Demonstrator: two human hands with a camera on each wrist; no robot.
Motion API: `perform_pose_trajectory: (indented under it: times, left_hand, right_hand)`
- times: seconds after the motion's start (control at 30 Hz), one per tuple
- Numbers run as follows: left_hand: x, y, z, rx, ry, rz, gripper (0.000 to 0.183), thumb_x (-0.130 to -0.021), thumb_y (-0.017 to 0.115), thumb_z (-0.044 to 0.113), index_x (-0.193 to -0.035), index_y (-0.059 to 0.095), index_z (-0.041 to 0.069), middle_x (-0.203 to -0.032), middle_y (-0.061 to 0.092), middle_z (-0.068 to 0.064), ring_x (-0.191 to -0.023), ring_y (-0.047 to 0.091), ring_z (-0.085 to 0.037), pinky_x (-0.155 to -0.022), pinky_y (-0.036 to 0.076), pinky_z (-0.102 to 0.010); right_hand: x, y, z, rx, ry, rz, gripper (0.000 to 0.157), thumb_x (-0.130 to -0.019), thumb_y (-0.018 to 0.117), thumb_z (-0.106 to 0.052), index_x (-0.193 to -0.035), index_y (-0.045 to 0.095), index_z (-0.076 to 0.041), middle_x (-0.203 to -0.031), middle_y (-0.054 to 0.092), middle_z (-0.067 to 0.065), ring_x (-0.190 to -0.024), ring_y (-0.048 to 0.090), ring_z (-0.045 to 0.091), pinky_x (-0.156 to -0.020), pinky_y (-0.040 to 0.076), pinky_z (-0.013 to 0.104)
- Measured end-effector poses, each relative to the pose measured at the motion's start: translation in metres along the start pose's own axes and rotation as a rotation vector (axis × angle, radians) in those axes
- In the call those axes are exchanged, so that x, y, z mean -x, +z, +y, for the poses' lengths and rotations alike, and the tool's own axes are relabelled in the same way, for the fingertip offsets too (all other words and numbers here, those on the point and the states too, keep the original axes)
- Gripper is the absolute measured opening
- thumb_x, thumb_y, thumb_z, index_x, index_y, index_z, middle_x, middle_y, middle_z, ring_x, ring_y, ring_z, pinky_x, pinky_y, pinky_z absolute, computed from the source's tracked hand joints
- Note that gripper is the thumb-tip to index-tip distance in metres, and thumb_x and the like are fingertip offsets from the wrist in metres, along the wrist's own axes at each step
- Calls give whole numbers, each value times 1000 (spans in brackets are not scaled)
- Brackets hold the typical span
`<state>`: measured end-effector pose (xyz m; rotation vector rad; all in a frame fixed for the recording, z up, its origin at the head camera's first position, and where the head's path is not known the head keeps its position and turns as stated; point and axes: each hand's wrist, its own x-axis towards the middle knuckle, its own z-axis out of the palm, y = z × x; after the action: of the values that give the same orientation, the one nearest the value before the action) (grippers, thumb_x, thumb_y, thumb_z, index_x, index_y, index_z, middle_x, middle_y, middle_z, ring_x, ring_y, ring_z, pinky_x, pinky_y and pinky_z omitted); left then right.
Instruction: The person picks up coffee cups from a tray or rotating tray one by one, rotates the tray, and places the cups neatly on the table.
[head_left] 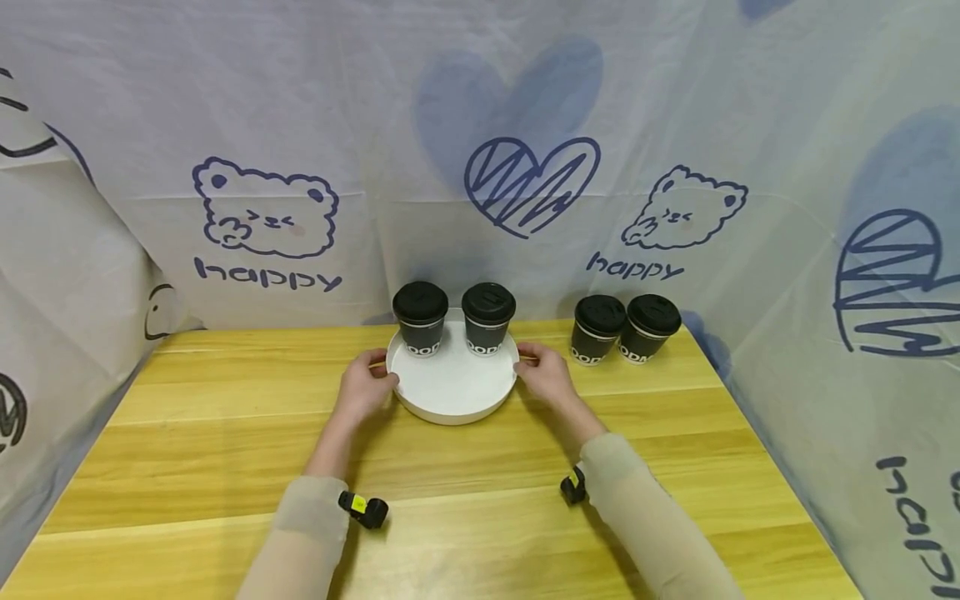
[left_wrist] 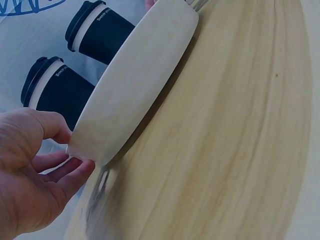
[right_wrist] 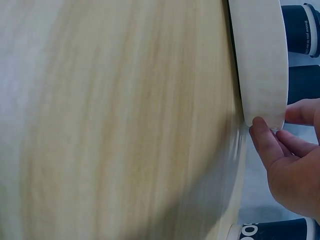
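A round white tray (head_left: 452, 390) with a low rim is held from both sides. My left hand (head_left: 364, 387) grips its left edge, the thumb over the rim and the other fingers curled at the outer wall and underside (left_wrist: 82, 165). On the opposite edge my right hand (head_left: 546, 377) pinches the rim in the same manner. Toward the back of the tray stand two dark paper cups with black lids, a left one (head_left: 421, 321) and a right one (head_left: 488, 321), both upright. In the left wrist view a shadow runs along the tray's lower edge.
Two more lidded cups, one (head_left: 597, 330) beside the other (head_left: 649, 330), stand upright on the wooden table (head_left: 225, 433) to the right of my right hand. A white cloth (head_left: 397, 125) with blue hearts and bears hangs behind the table's back edge.
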<state>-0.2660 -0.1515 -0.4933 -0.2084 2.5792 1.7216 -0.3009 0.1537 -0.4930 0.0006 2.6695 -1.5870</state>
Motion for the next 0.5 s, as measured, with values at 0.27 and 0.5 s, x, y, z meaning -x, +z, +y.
perform_pose_trajectory:
  times: [0.27, 0.5]
  left_hand:
    - [7, 3, -1, 29, 12, 16, 56, -96, 61, 6, -147, 45, -11, -142, 54, -32, -132, 56, -43, -107, 51, -48]
    - [17, 7, 0, 83, 30, 41, 55, -96, 65, 6, -145, 46, -13, -144, 52, -32, -133, 55, -44, -107, 51, -47]
  right_hand:
    - [4, 0, 0, 22, -8, 5, 42, -95, 63, -4, -136, 63, 6, -132, 67, 23, -119, 67, 35, -98, 57, 41]
    - [9, 0, 0, 12, -25, 10, 41, -95, 63, -4, -135, 64, 6, -130, 67, 24, -119, 68, 36, -99, 57, 41]
